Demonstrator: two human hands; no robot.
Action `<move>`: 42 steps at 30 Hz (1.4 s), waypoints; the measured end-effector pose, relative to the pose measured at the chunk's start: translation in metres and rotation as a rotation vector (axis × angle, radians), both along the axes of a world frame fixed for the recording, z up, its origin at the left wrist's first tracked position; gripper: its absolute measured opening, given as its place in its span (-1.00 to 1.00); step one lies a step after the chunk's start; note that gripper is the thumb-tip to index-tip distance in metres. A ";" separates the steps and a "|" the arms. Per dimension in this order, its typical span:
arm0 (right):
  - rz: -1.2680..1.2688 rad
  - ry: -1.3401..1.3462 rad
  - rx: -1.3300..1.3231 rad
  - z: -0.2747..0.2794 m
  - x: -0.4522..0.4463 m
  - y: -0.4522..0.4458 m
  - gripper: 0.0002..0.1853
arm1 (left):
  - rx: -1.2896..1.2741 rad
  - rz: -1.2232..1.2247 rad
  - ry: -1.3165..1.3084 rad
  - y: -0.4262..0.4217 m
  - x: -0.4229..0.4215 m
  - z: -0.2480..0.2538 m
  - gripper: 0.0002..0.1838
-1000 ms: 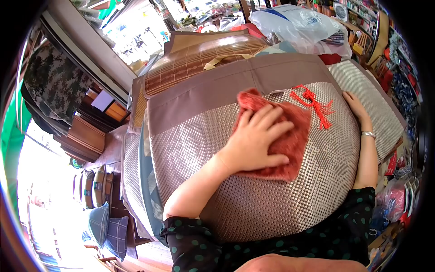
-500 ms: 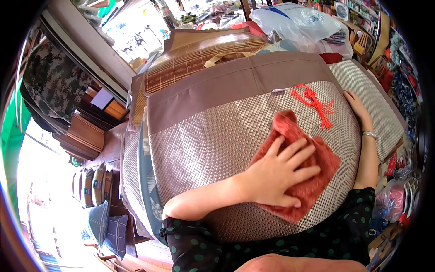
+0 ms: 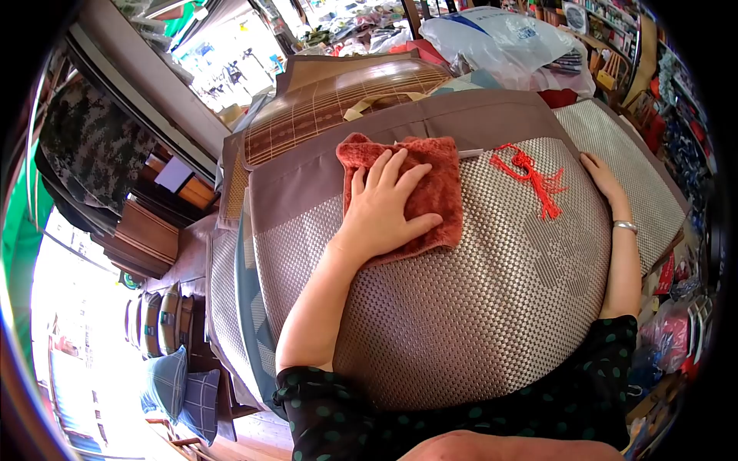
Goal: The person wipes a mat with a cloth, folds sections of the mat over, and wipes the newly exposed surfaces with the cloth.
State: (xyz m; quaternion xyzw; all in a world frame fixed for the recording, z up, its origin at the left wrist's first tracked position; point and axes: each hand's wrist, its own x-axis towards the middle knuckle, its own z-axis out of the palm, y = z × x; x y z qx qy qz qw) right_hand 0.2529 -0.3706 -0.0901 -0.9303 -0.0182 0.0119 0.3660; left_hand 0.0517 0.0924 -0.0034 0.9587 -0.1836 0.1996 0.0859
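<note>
My left hand (image 3: 384,211) lies flat with spread fingers on a reddish-brown plush cloth (image 3: 438,180), pressing it onto a woven silver-brown mat (image 3: 453,323). The cloth covers part of the seam where the weave meets the mat's plain brown fabric border (image 3: 507,111). My right hand (image 3: 603,180) rests open along the mat's right edge, fingers stretched forward, with nothing visible in it. Between the hands, a red knotted cord with a tassel (image 3: 530,177) lies on the weave. A small white tag (image 3: 470,154) shows beside the cloth.
Behind lies a brown bamboo mat (image 3: 307,119) with a beige strap (image 3: 377,104). A bulging plastic bag (image 3: 500,46) stands at the back. Another woven mat (image 3: 630,169) sticks out at right. Cushions (image 3: 165,380) are at lower left; packed goods (image 3: 669,338) line the right.
My left hand has slid the cloth leftward and away from me, from the mat's right middle to its upper border. My right hand has stayed at the edge.
</note>
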 end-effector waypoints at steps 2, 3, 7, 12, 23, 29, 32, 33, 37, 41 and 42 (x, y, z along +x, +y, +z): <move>0.016 0.006 0.013 -0.001 0.000 -0.001 -0.30 | -0.007 -0.047 0.035 -0.015 -0.009 0.001 -0.16; -0.001 0.002 0.018 0.002 -0.004 0.002 -0.30 | -0.013 -0.093 0.068 -0.028 -0.016 0.004 -0.16; 0.012 0.002 -0.014 -0.005 0.006 -0.004 -0.30 | -0.051 -0.534 0.201 -0.082 -0.052 0.003 -0.14; 0.060 -0.028 -0.036 -0.007 0.011 -0.009 -0.31 | -0.075 -0.706 0.239 -0.094 -0.065 -0.006 -0.12; 0.016 0.019 0.016 0.002 -0.001 0.002 -0.33 | -0.057 -0.137 0.114 -0.020 -0.009 0.002 -0.17; -0.047 0.026 -0.053 0.013 -0.006 0.013 -0.30 | -0.033 -0.204 0.093 -0.039 -0.024 0.003 -0.15; -0.020 0.048 -0.019 0.009 -0.001 0.011 -0.28 | -0.035 -0.376 0.157 -0.063 -0.038 0.005 -0.14; -0.021 0.033 -0.012 0.006 0.001 0.009 -0.29 | -0.047 -0.448 0.177 -0.071 -0.042 0.003 -0.14; 0.024 0.005 -0.007 0.000 0.005 0.001 -0.31 | -0.043 -0.563 0.209 -0.083 -0.052 -0.001 -0.13; 0.030 0.008 0.036 -0.001 0.004 0.000 -0.32 | -0.035 -0.513 0.211 -0.065 -0.036 0.007 -0.15; 0.009 0.003 0.025 -0.001 0.002 0.002 -0.32 | -0.041 -0.429 0.184 -0.057 -0.030 0.006 -0.16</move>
